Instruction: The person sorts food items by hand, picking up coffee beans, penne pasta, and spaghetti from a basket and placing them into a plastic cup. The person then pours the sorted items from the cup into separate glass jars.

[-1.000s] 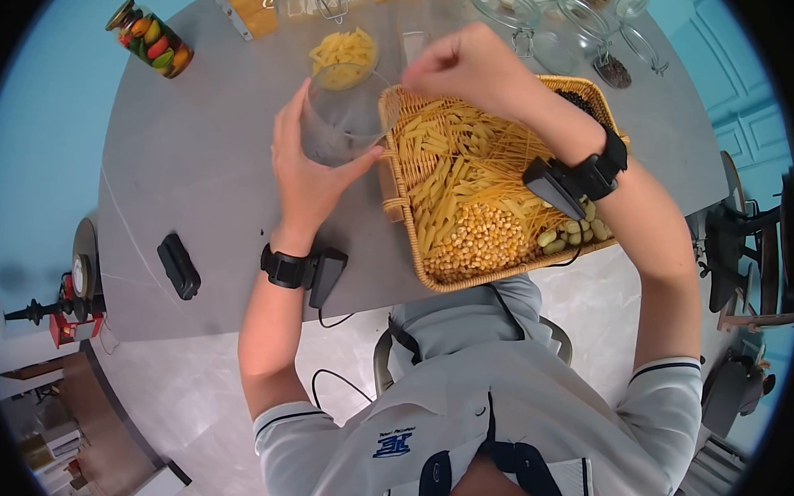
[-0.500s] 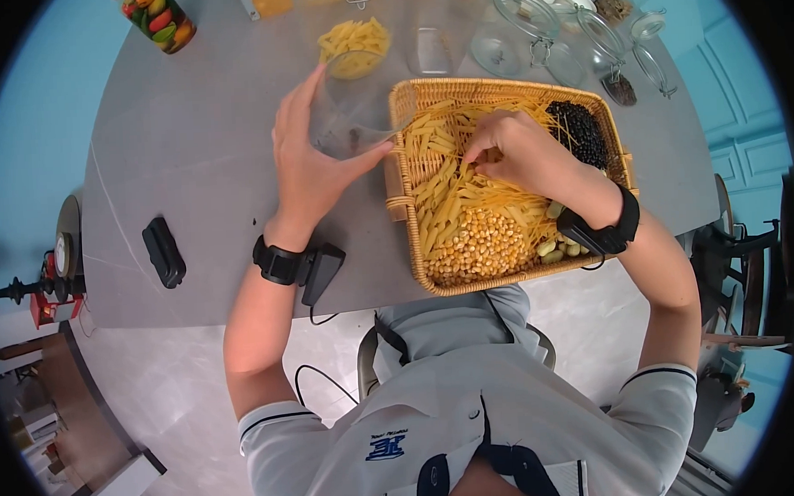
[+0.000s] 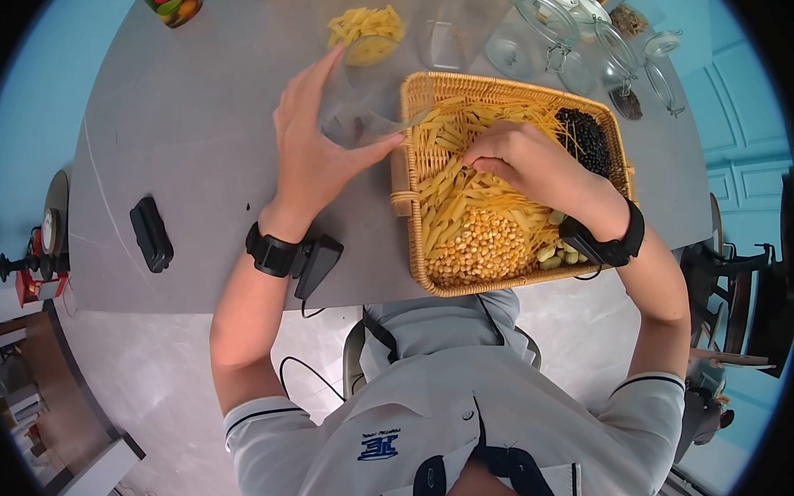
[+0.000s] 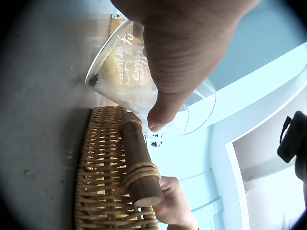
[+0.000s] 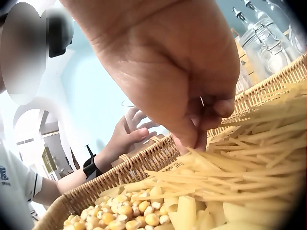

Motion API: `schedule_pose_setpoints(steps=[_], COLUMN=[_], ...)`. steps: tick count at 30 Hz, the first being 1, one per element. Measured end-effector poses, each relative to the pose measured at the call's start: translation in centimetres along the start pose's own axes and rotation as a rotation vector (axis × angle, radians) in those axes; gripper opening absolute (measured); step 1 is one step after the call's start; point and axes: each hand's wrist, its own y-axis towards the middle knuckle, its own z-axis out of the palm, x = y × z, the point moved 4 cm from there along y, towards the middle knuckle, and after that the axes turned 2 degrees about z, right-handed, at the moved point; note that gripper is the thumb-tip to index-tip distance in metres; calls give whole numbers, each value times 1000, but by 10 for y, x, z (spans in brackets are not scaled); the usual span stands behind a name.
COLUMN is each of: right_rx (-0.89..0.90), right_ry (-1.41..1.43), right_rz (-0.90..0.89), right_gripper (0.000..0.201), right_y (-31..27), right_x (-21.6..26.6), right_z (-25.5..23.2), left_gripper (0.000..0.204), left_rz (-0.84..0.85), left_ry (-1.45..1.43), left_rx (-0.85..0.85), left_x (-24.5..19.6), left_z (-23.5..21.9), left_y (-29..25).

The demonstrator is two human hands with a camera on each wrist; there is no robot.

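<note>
Fingers and thumb of my left hand (image 3: 313,150) curl round a clear cylindrical jar (image 4: 129,91) beside the basket's wooden handle (image 4: 139,158). A few dark bits (image 4: 93,80) lie low inside the jar. My right hand (image 3: 526,162) reaches into the wicker basket (image 3: 412,247), its fingers bent and fingertips down among the penne (image 3: 448,197) and thin noodle strands (image 5: 216,172). In the right wrist view its thumb and fingers (image 5: 194,139) come together at the pasta; I cannot tell what is between them. Corn kernels (image 3: 481,249) fill the basket's near side.
Black beans (image 3: 581,142) and pale broad beans (image 3: 552,254) lie in the basket's right side. Behind stands a clear jar with penne (image 3: 365,32). Several clip-lid glass jars (image 3: 547,33) crowd the back right. A black case (image 3: 152,234) lies on the left tabletop.
My right hand has come from beside the jar's mouth down into the basket's pasta, staying there over the last half second. The left hand keeps holding the jar. The head view has shifted.
</note>
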Motion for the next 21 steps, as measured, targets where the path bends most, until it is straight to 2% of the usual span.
schedule_pose_setpoints(steps=[8, 14, 17, 21], right_rx=[71, 23, 81, 61], right_ry=[-107, -130, -79, 21], right_rz=[107, 161, 221, 258], right_gripper=[13, 14, 10, 8], right_y=[10, 16, 17, 20], right_x=[-7, -12, -14, -11], right_z=[7, 20, 19, 1], left_gripper=[100, 100, 100, 100], left_rz=[25, 26, 27, 21], left_ry=[43, 51, 53, 55], left_rx=[-3, -8, -3, -7], left_x=[-5, -4, -5, -5], left_z=[-2, -2, -2, -3], left_y=[3, 2, 2, 2])
